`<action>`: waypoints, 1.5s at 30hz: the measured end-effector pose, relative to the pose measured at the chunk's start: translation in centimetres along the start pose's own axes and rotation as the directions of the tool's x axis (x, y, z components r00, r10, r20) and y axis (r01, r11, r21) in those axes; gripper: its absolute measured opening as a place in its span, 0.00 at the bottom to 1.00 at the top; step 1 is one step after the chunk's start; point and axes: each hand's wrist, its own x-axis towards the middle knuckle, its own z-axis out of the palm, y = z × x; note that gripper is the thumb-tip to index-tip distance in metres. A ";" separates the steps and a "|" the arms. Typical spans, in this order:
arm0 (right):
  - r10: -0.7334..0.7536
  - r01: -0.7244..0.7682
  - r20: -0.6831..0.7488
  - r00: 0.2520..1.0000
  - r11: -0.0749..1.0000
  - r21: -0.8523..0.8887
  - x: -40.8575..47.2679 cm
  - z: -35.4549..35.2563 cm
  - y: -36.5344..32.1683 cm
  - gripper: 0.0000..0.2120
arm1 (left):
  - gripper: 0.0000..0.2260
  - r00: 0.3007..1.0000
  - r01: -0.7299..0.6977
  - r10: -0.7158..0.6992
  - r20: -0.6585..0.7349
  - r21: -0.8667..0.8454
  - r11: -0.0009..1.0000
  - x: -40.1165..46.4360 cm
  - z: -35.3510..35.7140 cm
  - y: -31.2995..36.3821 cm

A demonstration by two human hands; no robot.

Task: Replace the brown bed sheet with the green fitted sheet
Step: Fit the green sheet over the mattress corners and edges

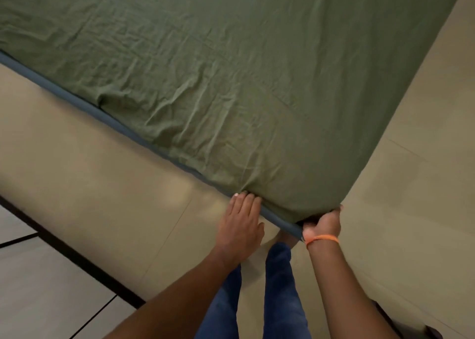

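The green fitted sheet [231, 68] covers the top of the mattress and is wrinkled near its left edge. A strip of blue-grey mattress [123, 128] shows below the sheet's hem along that side. My left hand [241, 223] lies flat with fingers together, fingertips pressed against the sheet's hem at the mattress side. At the near corner, my right hand [325, 224], with an orange band on the wrist, grips the sheet's corner and the mattress corner. No brown sheet is in view.
A beige bed platform [102, 197] runs around the mattress on the left and right. A dark border and pale floor tiles [38, 287] lie at the lower left. My blue-trousered legs [280, 287] stand at the corner.
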 end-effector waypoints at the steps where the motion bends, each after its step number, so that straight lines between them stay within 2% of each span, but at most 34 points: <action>1: -0.174 0.147 -0.119 0.978 0.968 -0.204 -0.7 0.1 0.3 0.24 | 0.28 1.000 -0.005 0.004 0.026 0.039 0.999 0.0 -0.2 -0.9; 2: -0.431 0.332 -0.175 0.885 0.849 -0.411 -1.9 -0.1 0.7 0.21 | 0.29 0.997 -0.037 0.032 0.064 0.074 0.997 0.2 -0.3 -1.7; 3: -0.656 0.522 -0.084 0.750 0.665 -0.533 -3.3 -0.6 1.3 0.16 | 0.29 0.991 -0.082 0.070 0.118 0.100 0.992 0.6 -0.3 -2.5; 4: -0.781 0.713 0.159 0.605 0.442 -0.544 -5.7 -1.1 2.2 0.11 | 0.30 0.981 -0.127 0.107 0.162 0.121 0.985 1.1 -0.3 -3.2; 5: -0.761 0.847 0.462 0.455 0.209 -0.490 -7.5 -1.7 3.5 0.07 | 0.30 0.972 -0.171 0.142 0.186 0.150 0.974 1.7 -0.4 -3.8; 6: -0.618 0.913 0.724 0.308 -0.023 -0.408 -8.6 -2.4 5.0 0.05 | 0.29 0.964 -0.213 0.176 0.201 0.182 0.960 2.5 -0.4 -4.2; 7: -0.421 0.912 0.884 0.204 -0.247 -0.328 -8.6 -3.0 6.5 0.05 | 0.28 0.953 -0.253 0.205 0.225 0.213 0.944 3.3 -0.4 -4.4; 8: -0.267 0.866 0.953 0.144 -0.433 -0.252 -8.0 -3.3 7.7 0.10 | 0.27 0.940 -0.287 0.227 0.255 0.232 0.929 4.1 -0.5 -4.5; 9: -0.189 0.800 0.971 0.148 -0.554 -0.229 -7.2 -3.2 8.6 0.16 | 0.27 0.930 -0.312 0.246 0.274 0.232 0.921 4.7 -0.5 -4.8; 10: -0.174 0.758 0.965 0.197 -0.597 -0.262 -6.6 -2.9 9.1 0.21 | 0.27 0.923 -0.324 0.257 0.286 0.220 0.920 5.2 -0.6 -5.0; 12: -0.201 0.728 0.946 0.252 -0.604 -0.323 -6.5 -2.0 9.4 0.22 | 0.25 0.904 -0.344 0.275 0.327 0.177 0.922 6.1 -0.8 -5.3; 15: -0.229 0.703 0.948 0.222 -0.636 -0.319 -6.2 -1.5 8.3 0.17 | 0.29 0.856 -0.339 0.230 0.463 0.167 0.926 7.4 -1.5 -4.9; 17: -0.209 0.698 0.954 0.214 -0.651 -0.299 -5.8 -1.9 7.6 0.18 | 0.32 0.788 -0.315 0.163 0.593 0.161 0.935 8.5 -2.1 -4.3; 18: -0.179 0.695 0.955 0.236 -0.656 -0.295 -5.5 -2.4 7.5 0.21 | 0.32 0.759 -0.298 0.137 0.637 0.153 0.942 9.1 -2.3 -4.0; 20: -0.128 0.701 0.934 0.334 -0.629 -0.337 -4.8 -2.8 7.8 0.28 | 0.30 0.747 -0.254 0.119 0.654 0.115 0.960 9.6 -2.7 -3.8; 22: -0.097 0.689 0.864 0.494 -0.563 -0.457 -4.6 -1.7 7.6 0.26 | 0.26 0.775 -0.264 0.142 0.615 0.112 0.958 8.9 -2.9 -3.9; 24: -0.065 0.629 0.739 0.670 -0.479 -0.612 -4.3 0.6 6.5 0.18 | 0.18 0.840 -0.297 0.204 0.502 0.112 0.948 7.8 -2.3 -4.4; 25: -0.031 0.598 0.696 0.717 -0.485 -0.638 -4.3 1.4 5.9 0.18 | 0.13 0.867 -0.311 0.245 0.433 0.087 0.947 7.1 -2.0 -4.8; 26: -0.002 0.583 0.679 0.735 -0.509 -0.633 -4.3 1.8 5.6 0.20 | 0.10 0.892 -0.317 0.285 0.351 0.036 0.948 6.4 -1.7 -5.3; 28: 0.062 0.588 0.689 0.723 -0.579 -0.565 -4.8 1.6 5.5 0.26 | 0.10 0.925 -0.344 0.355 0.136 -0.097 0.934 4.6 -1.4 -6.5; 30: 0.116 0.585 0.699 0.705 -0.652 -0.482 -5.4 0.8 5.3 0.30 | 0.14 0.945 -0.319 0.306 -0.111 -0.121 0.940 2.4 -2.1 -8.1; 31: 0.127 0.560 0.674 0.727 -0.678 -0.476 -5.8 0.7 5.1 0.30 | 0.17 0.964 -0.233 0.218 -0.149 -0.087 0.969 1.3 -3.0 -9.3; 32: 0.124 0.528 0.647 0.752 -0.701 -0.479 -6.6 0.8 5.0 0.30 | 0.22 0.983 -0.119 0.111 -0.146 -0.049 0.992 0.4 -3.8 -10.7; 33: 0.103 0.515 0.658 0.746 -0.716 -0.471 -7.5 1.0 5.2 0.27 | 0.27 0.994 -0.008 0.006 -0.107 -0.016 1.000 -0.2 -4.5 -12.3; 34: 0.054 0.541 0.729 0.682 -0.709 -0.453 -9.0 1.4 5.7 0.22 | 0.32 0.996 0.067 -0.065 -0.053 0.027 0.997 -0.5 -5.3 -14.0; 35: -0.014 0.609 0.834 0.551 -0.677 -0.414 -10.4 1.8 6.5 0.17 | 0.36 0.995 0.093 -0.094 0.020 0.082 0.992 -0.5 -5.7 -15.5; 36: -0.077 0.693 0.922 0.379 -0.636 -0.338 -12.0 2.3 7.7 0.12 | 0.40 0.992 0.073 -0.087 0.091 0.144 0.987 -0.2 -6.2 -16.6; 37: -0.108 0.748 0.965 0.239 -0.614 -0.254 -13.1 2.8 8.9 0.11 | 0.42 0.988 0.024 -0.053 0.145 0.194 0.981 0.2 -6.4 -17.3; 38: -0.109 0.773 0.981 0.159 -0.604 -0.192 -13.8 3.5 10.2 0.15 | 0.43 0.985 -0.023 -0.015 0.170 0.223 0.975 0.7 -6.4 -17.6; 39: -0.078 0.779 0.981 0.176 -0.598 -0.187 -14.0 4.4 11.4 0.22 | 0.44 0.985 -0.055 0.014 0.171 0.240 0.969 1.1 -6.4 -17.8; 41: -0.024 0.734 0.959 0.284 -0.638 -0.233 -13.8 6.0 13.3 0.31 | 0.45 0.982 -0.093 0.048 0.183 0.247 0.965 2.1 -6.4 -17.9; 43: -0.020 0.650 0.937 0.349 -0.715 -0.257 -13.1 6.6 14.1 0.31 | 0.44 0.973 -0.133 0.085 0.215 0.216 0.967 3.4 -6.1 -18.1; 45: -0.043 0.607 0.928 0.370 -0.745 -0.277 -13.1 7.7 14.4 0.28 | 0.41 0.950 -0.201 0.144 0.276 0.191 0.961 5.8 -6.4 -19.0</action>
